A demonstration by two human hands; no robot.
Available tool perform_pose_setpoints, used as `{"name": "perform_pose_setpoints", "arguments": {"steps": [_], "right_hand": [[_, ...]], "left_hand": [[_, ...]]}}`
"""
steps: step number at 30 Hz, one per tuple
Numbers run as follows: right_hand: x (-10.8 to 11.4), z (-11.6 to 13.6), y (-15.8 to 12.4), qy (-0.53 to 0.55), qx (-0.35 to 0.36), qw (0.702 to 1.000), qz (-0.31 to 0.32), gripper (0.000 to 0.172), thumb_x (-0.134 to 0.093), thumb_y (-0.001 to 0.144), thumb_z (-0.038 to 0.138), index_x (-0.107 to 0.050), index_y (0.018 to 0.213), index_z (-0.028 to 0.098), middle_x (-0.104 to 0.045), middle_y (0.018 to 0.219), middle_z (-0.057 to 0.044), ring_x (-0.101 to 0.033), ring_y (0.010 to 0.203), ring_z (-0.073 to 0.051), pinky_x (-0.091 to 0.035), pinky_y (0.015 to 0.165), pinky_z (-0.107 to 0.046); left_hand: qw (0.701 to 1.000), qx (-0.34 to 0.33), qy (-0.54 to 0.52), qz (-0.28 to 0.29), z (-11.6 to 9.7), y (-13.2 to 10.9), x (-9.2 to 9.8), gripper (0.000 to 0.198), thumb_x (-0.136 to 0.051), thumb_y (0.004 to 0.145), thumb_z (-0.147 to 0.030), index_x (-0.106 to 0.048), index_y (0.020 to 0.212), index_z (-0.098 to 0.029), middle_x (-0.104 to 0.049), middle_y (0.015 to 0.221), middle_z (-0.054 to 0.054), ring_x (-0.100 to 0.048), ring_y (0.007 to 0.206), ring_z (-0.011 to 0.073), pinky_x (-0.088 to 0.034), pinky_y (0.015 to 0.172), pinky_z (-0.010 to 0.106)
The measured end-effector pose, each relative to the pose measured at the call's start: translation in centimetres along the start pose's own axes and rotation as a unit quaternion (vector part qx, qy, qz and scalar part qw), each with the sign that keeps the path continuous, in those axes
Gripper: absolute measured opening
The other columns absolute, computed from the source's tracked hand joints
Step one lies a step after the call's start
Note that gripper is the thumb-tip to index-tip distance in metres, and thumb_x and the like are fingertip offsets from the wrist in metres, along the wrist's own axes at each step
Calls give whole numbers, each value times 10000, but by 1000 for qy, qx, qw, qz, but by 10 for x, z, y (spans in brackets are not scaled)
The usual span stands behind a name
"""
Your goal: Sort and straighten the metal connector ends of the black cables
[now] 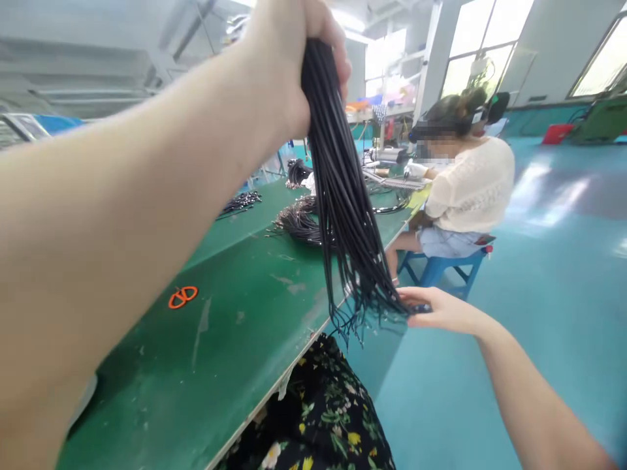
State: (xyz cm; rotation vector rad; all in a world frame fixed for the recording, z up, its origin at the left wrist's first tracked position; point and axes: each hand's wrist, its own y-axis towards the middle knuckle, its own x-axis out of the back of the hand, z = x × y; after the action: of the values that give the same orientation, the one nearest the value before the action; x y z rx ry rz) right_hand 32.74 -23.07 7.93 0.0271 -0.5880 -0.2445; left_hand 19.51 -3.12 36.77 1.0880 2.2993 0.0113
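My left hand (pixel 289 59) is raised high and closed in a fist round the top of a thick bundle of black wires (pixel 343 189). The bundle hangs down and fans out over the table's edge. Lower right, my right hand (pixel 438 308) pinches a few strands at the frayed bottom end of the same bundle. My lap in a dark flowered fabric (pixel 323 418) shows below the wires.
A long green table (pixel 235 326) runs along the left, with orange scissors (pixel 183 296) and more piles of black wires (pixel 298 222) on it. A co-worker in a white top (pixel 470 189) sits on a blue stool (pixel 448 264) further along. Teal floor lies to the right.
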Motion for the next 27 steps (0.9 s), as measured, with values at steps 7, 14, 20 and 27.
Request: {"name": "perform_pose_setpoints", "arguments": {"steps": [7, 14, 20, 27], "right_hand": [[-46, 25, 43, 183, 120, 969, -114, 567, -566, 788, 433, -371, 1305, 307, -422, 1336, -36, -385, 1215, -216, -343, 989, -394], [-47, 49, 96, -25, 155, 978, -135, 220, -604, 736, 409, -646, 753, 194, -639, 700, 18, -589, 680, -194, -470, 611, -297], [-5, 46, 84, -222, 122, 927, -277, 129, -598, 723, 353, -651, 721, 236, -626, 597, 4, -567, 551, -191, -413, 511, -280], [2, 28, 81, -229, 94, 907, -340, 170, -536, 764, 312, -665, 822, 217, -674, 742, -30, -610, 700, -233, -448, 614, -318]], "left_hand": [[978, -52, 158, 126, 18, -17, -5, 151, -467, 655, -139, -351, 559, -143, -343, 537, -19, -343, 413, 40, -299, 369, 186], [958, -28, 196, 208, -19, -23, 22, 245, -510, 826, -273, -413, 631, -159, -269, 472, -63, -295, 382, 17, -270, 380, 161], [958, -24, 197, 205, -26, -27, 53, 204, -422, 836, -159, -426, 633, -166, -278, 443, -59, -284, 376, 40, -237, 405, 203], [931, -100, 280, 213, -4, -20, 41, 210, -464, 787, -119, -427, 583, -151, -367, 470, -44, -349, 417, 45, -321, 476, 235]]}}
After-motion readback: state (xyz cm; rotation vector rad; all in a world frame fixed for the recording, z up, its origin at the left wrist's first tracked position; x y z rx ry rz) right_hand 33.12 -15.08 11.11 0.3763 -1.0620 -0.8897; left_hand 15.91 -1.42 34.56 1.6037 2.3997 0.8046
